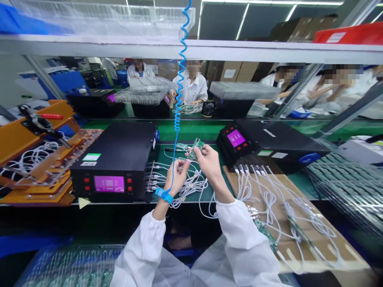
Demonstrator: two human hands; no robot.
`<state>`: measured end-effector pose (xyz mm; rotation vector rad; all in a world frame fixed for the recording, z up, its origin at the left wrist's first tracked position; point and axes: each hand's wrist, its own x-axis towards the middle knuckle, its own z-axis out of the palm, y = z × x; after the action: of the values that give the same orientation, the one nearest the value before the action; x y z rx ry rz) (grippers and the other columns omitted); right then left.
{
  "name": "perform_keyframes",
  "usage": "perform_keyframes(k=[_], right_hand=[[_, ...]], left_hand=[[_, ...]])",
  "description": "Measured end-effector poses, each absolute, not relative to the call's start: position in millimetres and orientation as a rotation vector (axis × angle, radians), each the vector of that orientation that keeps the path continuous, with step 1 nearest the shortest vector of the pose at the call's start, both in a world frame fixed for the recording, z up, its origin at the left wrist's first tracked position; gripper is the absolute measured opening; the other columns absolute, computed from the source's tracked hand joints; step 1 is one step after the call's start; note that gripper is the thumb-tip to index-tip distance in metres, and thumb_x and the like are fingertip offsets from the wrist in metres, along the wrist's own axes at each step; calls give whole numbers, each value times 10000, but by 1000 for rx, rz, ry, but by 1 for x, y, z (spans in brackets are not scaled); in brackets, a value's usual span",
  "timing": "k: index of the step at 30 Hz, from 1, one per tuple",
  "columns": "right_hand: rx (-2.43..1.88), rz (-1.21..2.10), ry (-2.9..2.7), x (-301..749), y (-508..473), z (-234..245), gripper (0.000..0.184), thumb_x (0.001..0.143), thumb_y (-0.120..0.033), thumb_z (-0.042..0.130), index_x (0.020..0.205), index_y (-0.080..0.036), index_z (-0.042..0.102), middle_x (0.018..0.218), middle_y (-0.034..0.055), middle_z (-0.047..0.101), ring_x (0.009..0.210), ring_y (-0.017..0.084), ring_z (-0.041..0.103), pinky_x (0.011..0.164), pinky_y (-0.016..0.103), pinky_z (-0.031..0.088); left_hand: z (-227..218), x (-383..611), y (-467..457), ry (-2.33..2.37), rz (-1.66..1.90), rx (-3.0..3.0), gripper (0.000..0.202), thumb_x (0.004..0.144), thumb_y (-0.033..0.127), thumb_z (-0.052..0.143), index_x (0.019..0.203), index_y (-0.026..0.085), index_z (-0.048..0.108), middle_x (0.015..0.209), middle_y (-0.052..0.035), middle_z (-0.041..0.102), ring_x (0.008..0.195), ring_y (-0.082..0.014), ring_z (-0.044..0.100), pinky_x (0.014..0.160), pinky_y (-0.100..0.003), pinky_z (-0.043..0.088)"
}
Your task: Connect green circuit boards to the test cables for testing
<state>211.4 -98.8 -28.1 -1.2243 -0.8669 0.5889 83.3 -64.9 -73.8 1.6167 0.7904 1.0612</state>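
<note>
My right hand [208,162] pinches a small green circuit board [197,144] by its edge, above the bench between two black test boxes. Just below and to the left is my left hand [177,176], its fingertips pressed together close under the board. A white cable seems to be between them, but the fingers hide what they hold. A blue wrist strap [164,195] with a coiled cord circles my left wrist. White cables [193,184] lie bundled beneath both hands. Behind the board, another green board [181,146] rests on the bench.
The left black box [119,147] and right black box [275,139] have lit purple screens. An orange fixture [38,187] stands far left. Cables and boards lie on cardboard [317,223] at right, beside board trays [344,191]. A blue coiled cord [180,79] hangs in front. Several people sit opposite.
</note>
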Motion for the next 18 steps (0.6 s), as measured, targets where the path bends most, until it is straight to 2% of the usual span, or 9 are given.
perform_keyframes(k=[2,4,6,8,10,15,18], right_hand=[[-1136,696,-817,213,-96,-22,326,872,-451,793,953,-185,621,940,91,807,773,222,804,688,315,666],[-1093,777,-750,215,-92,-18,284,868,-369,822,955,-161,649,927,100,811,804,229,811,738,333,682],[-1054,823,-651,216,-88,-18,174,892,-253,796,935,-136,675,912,113,812,835,234,816,818,359,689],[-1006,847,-535,218,-82,-20,59,917,-154,733,902,-112,694,893,128,810,868,239,816,902,383,680],[-952,855,-446,217,-73,-25,52,921,-94,680,876,-96,705,884,140,806,909,246,814,963,399,665],[-857,875,-422,213,-44,-40,67,887,-57,653,881,-84,714,927,157,802,1030,268,795,1042,436,635],[-821,783,-409,230,-24,-43,14,896,-85,676,896,-89,689,982,165,792,1042,250,789,1065,437,619]], left_hand=[[-73,86,-64,703,1005,1691,484,1000,645,521,827,202,609,736,-1,591,661,-146,490,645,-278,374],[-71,88,-65,664,978,1741,513,1047,618,425,750,214,535,665,9,536,649,-154,482,651,-286,364],[-69,89,-65,700,981,1774,494,1065,575,405,719,225,456,615,28,463,610,-151,442,635,-295,327],[-66,90,-66,736,978,1812,447,1075,519,403,736,230,442,624,34,450,599,-149,425,631,-302,297],[-62,91,-66,759,968,1847,405,1078,466,400,747,235,440,632,33,447,593,-153,415,632,-308,278],[-52,93,-60,843,1005,1842,360,1061,389,432,727,253,409,614,24,415,571,-174,386,633,-329,237],[-57,87,-58,850,1019,1785,369,1054,402,461,719,250,427,623,18,436,589,-177,393,638,-331,246]])
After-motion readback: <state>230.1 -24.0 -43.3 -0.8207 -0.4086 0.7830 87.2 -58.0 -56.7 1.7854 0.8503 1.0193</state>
